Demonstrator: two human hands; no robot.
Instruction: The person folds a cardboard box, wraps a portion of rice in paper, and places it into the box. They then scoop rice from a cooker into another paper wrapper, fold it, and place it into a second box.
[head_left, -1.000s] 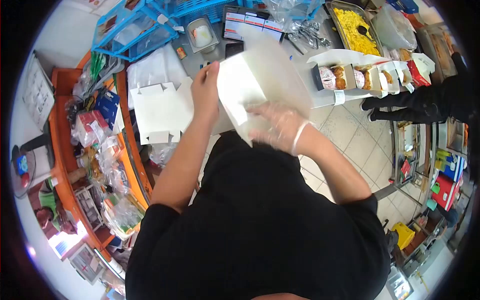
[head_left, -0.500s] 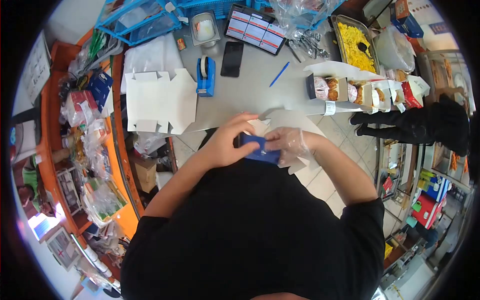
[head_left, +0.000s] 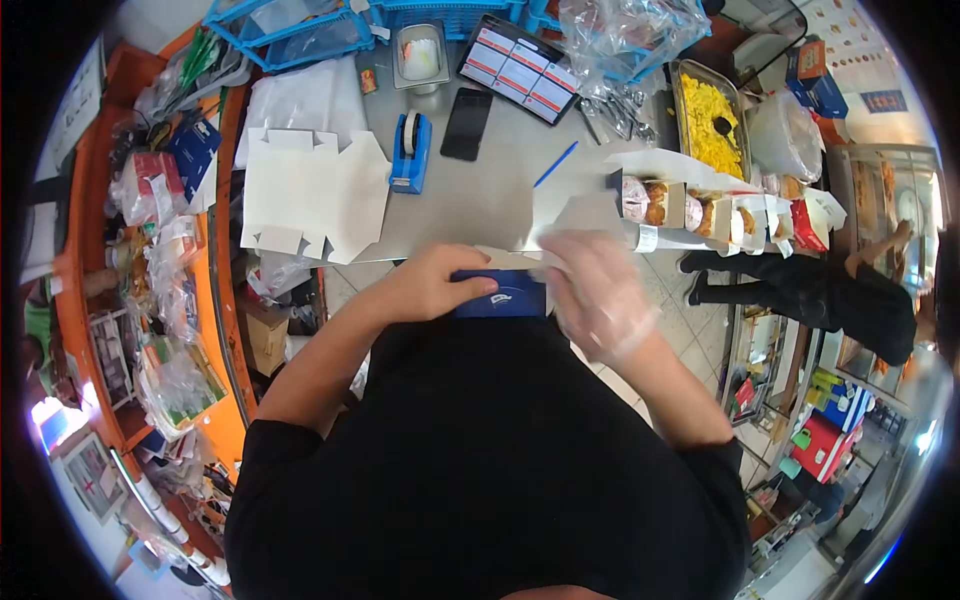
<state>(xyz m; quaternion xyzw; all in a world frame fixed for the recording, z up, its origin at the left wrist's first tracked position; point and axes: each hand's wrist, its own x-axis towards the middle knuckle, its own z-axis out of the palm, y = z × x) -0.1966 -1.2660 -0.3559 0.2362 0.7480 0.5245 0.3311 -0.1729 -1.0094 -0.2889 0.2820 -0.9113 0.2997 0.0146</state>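
Observation:
A part-folded cardboard box [head_left: 520, 305], dark blue outside with a small white logo and pale inside, is held close against my black shirt. My bare left hand [head_left: 432, 285] grips its left end, thumb on the blue face and fingers over the far edge. At the right end is my right hand [head_left: 610, 300], in a clear plastic glove and smeared by motion. Its bent fingers are right at the box's pale flaps, and a pale panel rises behind them. How those fingers meet the cardboard I cannot tell.
On the steel counter [head_left: 440, 220] lie a flat white box blank [head_left: 310, 195], a blue tape dispenser [head_left: 411, 155], a phone [head_left: 466, 124], a tablet [head_left: 518, 68] and a blue pen [head_left: 556, 164]. Filled food boxes [head_left: 690, 208] and a tray of yellow food [head_left: 710, 125] stand right. Another person [head_left: 860, 300] is beyond.
My right hand has come off the blue face and moved right to the box's end. The left hand keeps its hold, shifted slightly left, and the blue face now lies squarer.

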